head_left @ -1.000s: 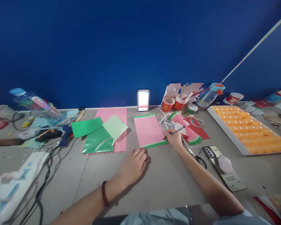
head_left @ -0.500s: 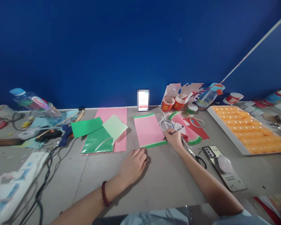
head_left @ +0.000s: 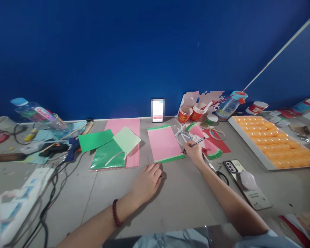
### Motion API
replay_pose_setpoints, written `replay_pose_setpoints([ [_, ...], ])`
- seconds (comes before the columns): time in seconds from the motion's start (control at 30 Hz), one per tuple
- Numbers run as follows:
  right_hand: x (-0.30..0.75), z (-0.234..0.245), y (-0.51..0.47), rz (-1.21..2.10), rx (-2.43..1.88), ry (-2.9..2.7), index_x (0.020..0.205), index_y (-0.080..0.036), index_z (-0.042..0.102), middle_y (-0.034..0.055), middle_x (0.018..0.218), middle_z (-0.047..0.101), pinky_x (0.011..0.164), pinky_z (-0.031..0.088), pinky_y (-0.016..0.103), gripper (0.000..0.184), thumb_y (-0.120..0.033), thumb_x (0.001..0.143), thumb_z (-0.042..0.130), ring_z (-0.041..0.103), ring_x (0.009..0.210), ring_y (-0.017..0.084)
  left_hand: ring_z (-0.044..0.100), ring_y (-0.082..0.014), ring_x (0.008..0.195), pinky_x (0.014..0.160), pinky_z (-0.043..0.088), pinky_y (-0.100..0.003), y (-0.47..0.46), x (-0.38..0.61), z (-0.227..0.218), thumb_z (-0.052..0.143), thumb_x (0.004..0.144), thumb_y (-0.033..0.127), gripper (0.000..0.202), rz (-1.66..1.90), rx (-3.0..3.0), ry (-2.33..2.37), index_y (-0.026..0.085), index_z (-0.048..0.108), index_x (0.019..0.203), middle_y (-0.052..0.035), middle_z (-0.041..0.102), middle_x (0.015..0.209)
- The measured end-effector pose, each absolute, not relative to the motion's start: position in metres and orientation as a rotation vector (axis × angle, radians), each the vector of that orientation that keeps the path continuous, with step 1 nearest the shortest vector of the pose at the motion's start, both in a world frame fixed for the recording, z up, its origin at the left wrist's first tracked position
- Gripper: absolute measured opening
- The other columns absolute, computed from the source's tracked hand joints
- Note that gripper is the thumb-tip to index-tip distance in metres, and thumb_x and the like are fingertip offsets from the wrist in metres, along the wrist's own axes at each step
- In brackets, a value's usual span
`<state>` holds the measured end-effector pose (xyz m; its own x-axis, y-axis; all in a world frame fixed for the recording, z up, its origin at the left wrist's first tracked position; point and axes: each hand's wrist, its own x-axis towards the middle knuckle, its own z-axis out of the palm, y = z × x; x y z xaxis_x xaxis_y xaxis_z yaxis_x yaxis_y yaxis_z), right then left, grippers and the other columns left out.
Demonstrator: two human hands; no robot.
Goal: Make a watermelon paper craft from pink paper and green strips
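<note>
My right hand (head_left: pixel 193 151) grips a pen (head_left: pixel 199 141), its tip close to the lower right corner of a pink sheet of paper (head_left: pixel 164 141). Green strips run along the sheet's top and bottom edges. My left hand (head_left: pixel 148 181) lies on the table just below the sheet, fingers loosely bent, holding nothing, a dark beaded bracelet on its wrist. Beside my right hand are a pink and green pleated paper fan (head_left: pixel 208 143) and scissors (head_left: pixel 218 174), partly hidden by the hand.
Left of the sheet lie green papers (head_left: pixel 108 155) and a pale green square (head_left: pixel 126 140). A phone (head_left: pixel 248 186) and a tray of orange balls (head_left: pixel 276 143) are on the right. Paper cups (head_left: pixel 185 114) stand behind; a power strip (head_left: pixel 23 203) and cables occupy the left.
My right hand has shifted slightly to the right with the pen, away from the sheet's corner. My left hand and the papers have stayed put.
</note>
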<state>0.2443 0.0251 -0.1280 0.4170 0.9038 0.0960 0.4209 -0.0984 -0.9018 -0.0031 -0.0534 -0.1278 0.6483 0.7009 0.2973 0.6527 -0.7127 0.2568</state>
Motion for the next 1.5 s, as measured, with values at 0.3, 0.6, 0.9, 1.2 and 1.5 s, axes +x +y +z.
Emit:
replay_pose_setpoints([
  [0.3, 0.2478, -0.1292, 0.0255, 0.656, -1.706, -1.194, 0.047, -0.024, 0.028, -0.0063, 0.037, 0.031, 0.041, 0.032, 0.022, 0.032, -0.034, 0.064, 0.054, 0.042, 0.041, 0.012, 0.054, -0.0244, 0.110, 0.086, 0.044, -0.040, -0.0537, -0.0031, -0.1285, 0.043, 0.094, 0.018, 0.013, 0.549, 2.748, 1.132, 0.018, 0.053, 0.102, -0.0099, 0.060, 0.122],
  [0.6, 0.2455, -0.1312, 0.0250, 0.654, -1.688, -1.208, 0.045, -0.024, 0.028, -0.0061, 0.038, 0.032, 0.041, 0.030, 0.021, 0.030, -0.033, 0.063, 0.051, 0.044, 0.042, 0.012, 0.055, -0.0250, 0.108, 0.086, 0.044, -0.040, -0.0531, -0.0030, -0.1276, 0.045, 0.093, 0.018, 0.012, 0.535, 2.752, 1.130, 0.017, 0.054, 0.100, -0.0108, 0.060, 0.121],
  [0.9, 0.2489, -0.1329, 0.0259, 0.648, -1.708, -1.201, 0.046, -0.024, 0.028, -0.0062, 0.039, 0.031, 0.041, 0.030, 0.022, 0.031, -0.032, 0.064, 0.052, 0.043, 0.041, 0.012, 0.055, -0.0245, 0.109, 0.086, 0.045, -0.040, -0.0535, -0.0027, -0.1276, 0.042, 0.094, 0.019, 0.013, 0.588, 2.725, 1.125, 0.019, 0.054, 0.101, -0.0107, 0.061, 0.120],
  [1.2, 0.2515, -0.1307, 0.0275, 0.583, -1.736, -1.168, 0.048, -0.024, 0.025, -0.0062, 0.043, 0.026, 0.042, 0.029, 0.022, 0.034, -0.035, 0.065, 0.053, 0.037, 0.045, 0.011, 0.055, -0.0242, 0.110, 0.087, 0.045, -0.040, -0.0530, -0.0029, -0.1279, 0.042, 0.095, 0.020, 0.013, 0.572, 2.732, 1.129, 0.019, 0.054, 0.100, -0.0103, 0.060, 0.122],
  [1.5, 0.2505, -0.1287, 0.0265, 0.553, -1.726, -1.237, 0.048, -0.024, 0.021, -0.0056, 0.046, 0.023, 0.046, 0.024, 0.024, 0.032, -0.034, 0.062, 0.048, 0.027, 0.050, 0.010, 0.055, -0.0252, 0.111, 0.086, 0.045, -0.040, -0.0532, -0.0033, -0.1277, 0.044, 0.094, 0.018, 0.011, 0.562, 2.731, 1.119, 0.019, 0.053, 0.099, -0.0103, 0.059, 0.124],
])
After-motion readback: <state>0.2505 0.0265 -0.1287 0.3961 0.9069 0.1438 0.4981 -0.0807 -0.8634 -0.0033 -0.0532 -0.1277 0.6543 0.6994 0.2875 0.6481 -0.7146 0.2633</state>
